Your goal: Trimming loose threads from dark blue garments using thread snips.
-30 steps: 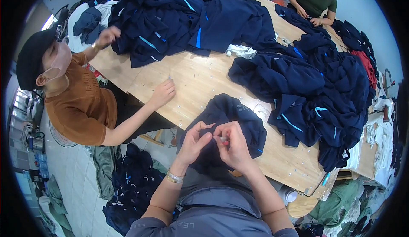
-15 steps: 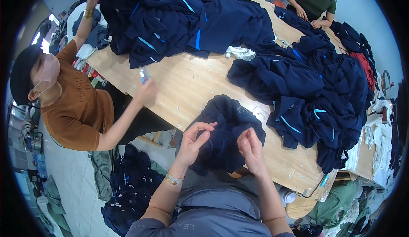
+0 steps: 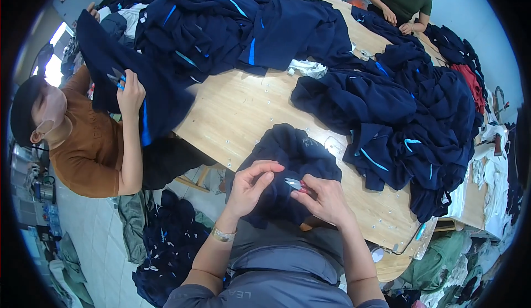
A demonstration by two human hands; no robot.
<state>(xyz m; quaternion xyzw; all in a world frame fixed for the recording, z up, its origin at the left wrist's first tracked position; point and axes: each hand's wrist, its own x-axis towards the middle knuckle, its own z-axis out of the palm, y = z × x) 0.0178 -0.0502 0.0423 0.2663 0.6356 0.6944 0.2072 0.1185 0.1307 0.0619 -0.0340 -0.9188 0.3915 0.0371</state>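
Observation:
A dark navy garment (image 3: 285,142) lies bunched at the table's near edge and over my lap. Above it, my left hand (image 3: 246,192) is closed in a loose pinch, thumb near the forefinger; anything between the fingertips is too fine to make out. Small thread snips (image 3: 293,184) with red handles and pale blades are gripped in my right hand (image 3: 329,199). Their blades point left toward my left fingertips, with a small gap between.
Navy garments with light-blue strips (image 3: 381,103) heap on the wooden table (image 3: 238,106) at right and back. At left, a co-worker in brown (image 3: 88,153) holds blue-handled scissors and a navy garment (image 3: 160,95). Another person in green (image 3: 401,1) works far right.
My right hand has turned inward, and the snips now show, pointed at my left hand. The co-worker at left has pulled a navy garment off the pile and brought the scissors up against it.

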